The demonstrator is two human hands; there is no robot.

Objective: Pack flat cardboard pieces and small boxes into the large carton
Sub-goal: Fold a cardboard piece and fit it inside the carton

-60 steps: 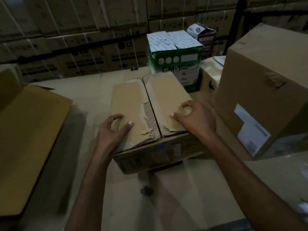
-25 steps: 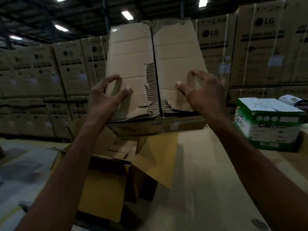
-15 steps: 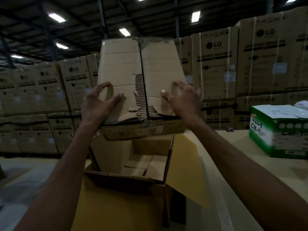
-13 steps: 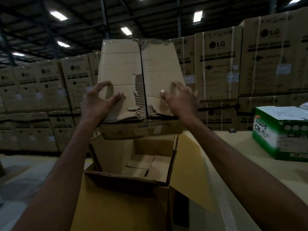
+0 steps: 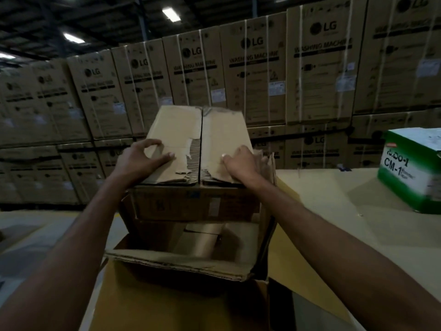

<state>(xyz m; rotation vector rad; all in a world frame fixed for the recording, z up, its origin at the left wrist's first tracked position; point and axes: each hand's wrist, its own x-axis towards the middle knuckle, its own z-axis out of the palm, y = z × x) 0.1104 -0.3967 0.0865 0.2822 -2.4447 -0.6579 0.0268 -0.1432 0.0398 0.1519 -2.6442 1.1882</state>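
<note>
A small brown box (image 5: 198, 204) with torn top flaps hangs partly inside the open mouth of the large carton (image 5: 181, 261). My left hand (image 5: 140, 161) grips its left top edge, thumb on the flap. My right hand (image 5: 241, 163) grips the right top edge, fingers down the side next to the carton's right wall. Flat cardboard pieces (image 5: 202, 237) lie inside the carton below the box. The carton's near flap is bent inward and its right flap (image 5: 284, 259) hangs out over the table.
A cardboard-covered table (image 5: 334, 199) lies to the right, with a green and white box (image 5: 412, 173) marked CM-1 on it. Tall stacks of washing machine cartons (image 5: 238, 75) fill the background. Grey floor (image 5: 35, 230) shows at left.
Both hands lifted the small box off the table, carried it left over the large carton, and have now lowered it into the carton's mouth.
</note>
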